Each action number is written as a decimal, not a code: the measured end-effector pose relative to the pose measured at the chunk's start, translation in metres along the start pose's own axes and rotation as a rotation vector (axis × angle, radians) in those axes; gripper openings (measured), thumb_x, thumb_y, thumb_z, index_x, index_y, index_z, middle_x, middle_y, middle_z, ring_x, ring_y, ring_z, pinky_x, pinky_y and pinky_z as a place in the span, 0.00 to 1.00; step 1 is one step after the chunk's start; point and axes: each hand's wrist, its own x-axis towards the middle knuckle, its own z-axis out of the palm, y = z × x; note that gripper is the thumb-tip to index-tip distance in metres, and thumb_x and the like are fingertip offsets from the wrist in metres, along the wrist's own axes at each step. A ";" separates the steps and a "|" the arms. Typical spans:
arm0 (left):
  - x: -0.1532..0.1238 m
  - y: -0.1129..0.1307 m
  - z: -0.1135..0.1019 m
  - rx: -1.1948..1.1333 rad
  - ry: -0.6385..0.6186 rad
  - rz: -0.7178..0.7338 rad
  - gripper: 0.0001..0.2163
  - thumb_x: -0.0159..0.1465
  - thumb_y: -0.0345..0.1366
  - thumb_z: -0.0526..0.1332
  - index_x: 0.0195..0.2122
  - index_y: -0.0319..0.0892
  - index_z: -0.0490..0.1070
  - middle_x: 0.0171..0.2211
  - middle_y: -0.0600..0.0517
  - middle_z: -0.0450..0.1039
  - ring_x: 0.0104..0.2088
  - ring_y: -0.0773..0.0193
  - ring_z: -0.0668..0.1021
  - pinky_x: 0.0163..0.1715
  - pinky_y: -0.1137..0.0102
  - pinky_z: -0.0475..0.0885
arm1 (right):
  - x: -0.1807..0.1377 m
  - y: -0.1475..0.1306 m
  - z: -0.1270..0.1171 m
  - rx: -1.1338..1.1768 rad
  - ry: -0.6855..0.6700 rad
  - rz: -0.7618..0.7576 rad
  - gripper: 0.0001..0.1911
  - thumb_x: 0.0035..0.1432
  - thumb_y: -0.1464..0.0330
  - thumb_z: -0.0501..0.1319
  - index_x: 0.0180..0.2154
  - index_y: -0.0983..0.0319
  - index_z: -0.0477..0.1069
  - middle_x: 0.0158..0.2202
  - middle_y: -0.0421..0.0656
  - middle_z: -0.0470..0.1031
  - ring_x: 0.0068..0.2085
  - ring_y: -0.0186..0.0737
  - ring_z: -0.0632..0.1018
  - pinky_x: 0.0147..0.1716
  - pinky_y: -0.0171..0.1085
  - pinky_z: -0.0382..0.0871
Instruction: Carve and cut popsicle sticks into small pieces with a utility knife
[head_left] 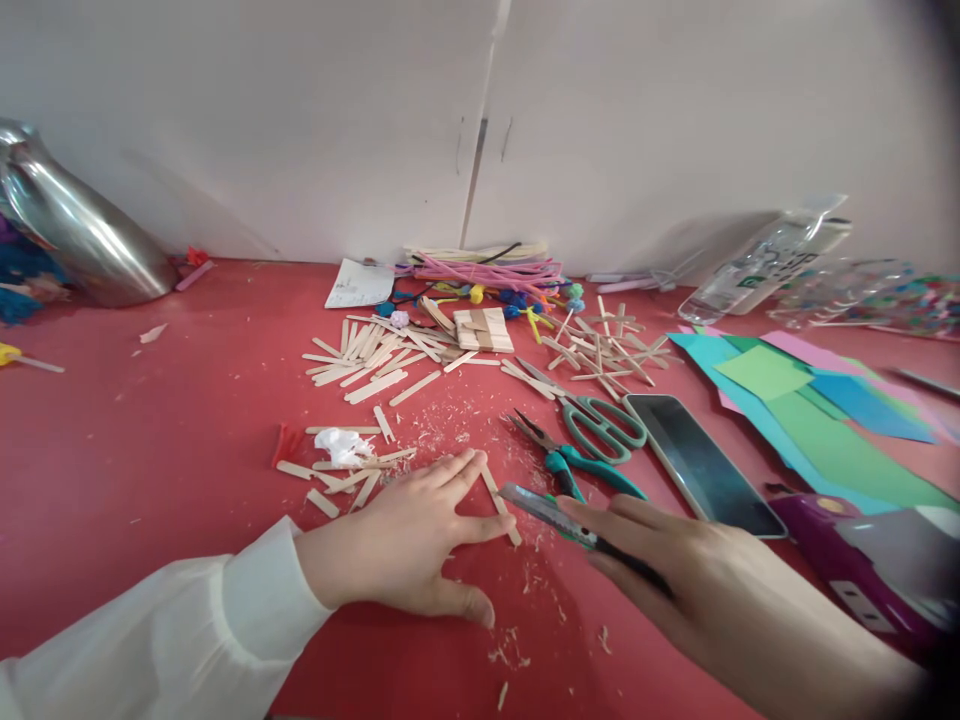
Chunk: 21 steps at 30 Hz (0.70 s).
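My left hand (409,540) lies flat on the red table (150,450), fingers spread, pressing a wooden craft stick (501,506) under its fingertips. My right hand (712,590) grips a utility knife (551,512) whose blade end points at that stick. Wood shavings (442,425) lie scattered around both hands. Just beyond the knife lie small pliers with teal handles (562,460) and green-handled scissors (604,425).
A heap of craft sticks (375,360), pipe cleaners (487,272) and pom-poms sit further back. A phone (701,465) and coloured paper sheets (810,400) lie to the right, a purple tool (862,570) at the right edge, a metal jug (75,230) far left.
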 end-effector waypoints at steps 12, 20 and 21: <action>0.002 -0.004 0.005 0.012 0.048 0.065 0.36 0.52 0.62 0.56 0.58 0.46 0.61 0.64 0.38 0.41 0.63 0.38 0.47 0.54 0.46 0.56 | 0.015 -0.010 -0.011 -0.199 -0.121 -0.159 0.23 0.51 0.73 0.56 0.50 0.57 0.70 0.36 0.45 0.78 0.26 0.38 0.77 0.20 0.33 0.69; 0.002 0.003 -0.004 -0.006 -0.021 0.004 0.34 0.54 0.60 0.56 0.59 0.48 0.60 0.65 0.39 0.38 0.63 0.38 0.46 0.54 0.46 0.56 | 0.017 -0.007 -0.007 0.590 -0.348 0.498 0.18 0.57 0.66 0.52 0.47 0.55 0.73 0.21 0.37 0.70 0.20 0.31 0.68 0.18 0.29 0.62; 0.002 0.003 -0.005 -0.007 -0.033 -0.007 0.34 0.54 0.60 0.55 0.59 0.49 0.60 0.65 0.39 0.38 0.63 0.37 0.46 0.54 0.45 0.55 | 0.015 -0.006 -0.004 0.691 -0.381 0.590 0.19 0.57 0.65 0.53 0.49 0.55 0.72 0.17 0.35 0.64 0.16 0.29 0.63 0.14 0.28 0.57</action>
